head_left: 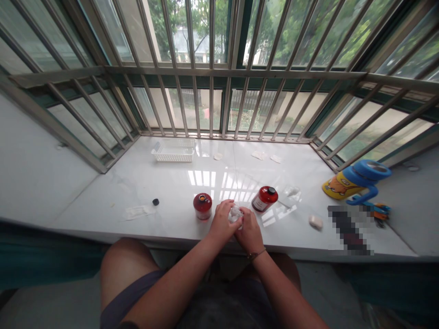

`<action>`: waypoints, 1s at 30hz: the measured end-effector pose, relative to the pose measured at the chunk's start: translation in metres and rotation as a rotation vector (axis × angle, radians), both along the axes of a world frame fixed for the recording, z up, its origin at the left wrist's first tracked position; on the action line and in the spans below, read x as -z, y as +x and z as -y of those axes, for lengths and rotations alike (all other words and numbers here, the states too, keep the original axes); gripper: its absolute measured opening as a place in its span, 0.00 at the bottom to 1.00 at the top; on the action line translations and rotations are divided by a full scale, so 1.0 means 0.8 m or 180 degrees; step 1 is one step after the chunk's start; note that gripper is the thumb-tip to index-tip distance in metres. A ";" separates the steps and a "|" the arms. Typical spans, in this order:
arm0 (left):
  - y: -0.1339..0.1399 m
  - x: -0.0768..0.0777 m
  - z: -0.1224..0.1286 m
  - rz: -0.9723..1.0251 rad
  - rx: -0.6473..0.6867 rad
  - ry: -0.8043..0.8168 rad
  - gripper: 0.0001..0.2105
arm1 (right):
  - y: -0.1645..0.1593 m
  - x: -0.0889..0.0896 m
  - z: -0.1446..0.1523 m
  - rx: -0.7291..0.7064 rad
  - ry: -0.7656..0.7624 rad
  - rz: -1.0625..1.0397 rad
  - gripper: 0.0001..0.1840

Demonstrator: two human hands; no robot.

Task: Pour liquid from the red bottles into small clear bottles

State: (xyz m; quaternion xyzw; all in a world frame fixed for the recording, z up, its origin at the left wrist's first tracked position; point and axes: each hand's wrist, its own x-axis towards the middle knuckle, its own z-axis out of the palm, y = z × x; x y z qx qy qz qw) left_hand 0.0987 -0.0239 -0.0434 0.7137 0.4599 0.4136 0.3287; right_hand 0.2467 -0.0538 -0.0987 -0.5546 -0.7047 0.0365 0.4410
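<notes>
Between my hands, over the front of the white sill, is a crumpled white tissue (pixel 235 213). My left hand (pixel 222 217) curls round its left side, and my right hand (pixel 249 226) grips it from the right. Just left of my hands stands a red bottle (pixel 202 208) with its neck uncapped. A second red bottle (pixel 265 199), with a black cap and a pale label, stands right of my hands. A small black cap (pixel 155 202) lies left of the uncapped bottle. What the tissue may cover is hidden.
A white plastic basket (pixel 174 153) sits at the back left, near the window bars (pixel 212 103). Scraps of tissue (pixel 137 212) lie about. To the right are a whitish block (pixel 316 222), a blue-and-yellow tumbler (pixel 355 180), orange-and-blue items (pixel 379 211) and a blurred-out object (pixel 350 230).
</notes>
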 end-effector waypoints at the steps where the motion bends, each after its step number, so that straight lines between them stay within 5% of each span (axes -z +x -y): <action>1: 0.000 0.000 0.000 0.0006 -0.0005 0.0008 0.18 | 0.000 0.000 0.000 0.0005 -0.0004 -0.0002 0.30; 18: 0.007 0.006 -0.001 -0.0022 -0.0117 0.0008 0.19 | -0.002 -0.003 0.000 0.0043 -0.0005 -0.0008 0.27; 22: 0.005 0.004 0.016 -0.0113 -0.0160 -0.0067 0.30 | -0.002 -0.003 0.001 0.0065 0.0039 0.0020 0.23; 25: -0.006 -0.007 0.039 -0.0264 -0.0026 0.0116 0.38 | -0.001 -0.004 0.002 0.0018 -0.0004 0.0065 0.26; 30: -0.039 -0.041 0.076 -0.0346 0.0262 0.0822 0.32 | -0.001 -0.002 0.002 0.0018 0.0022 0.0116 0.30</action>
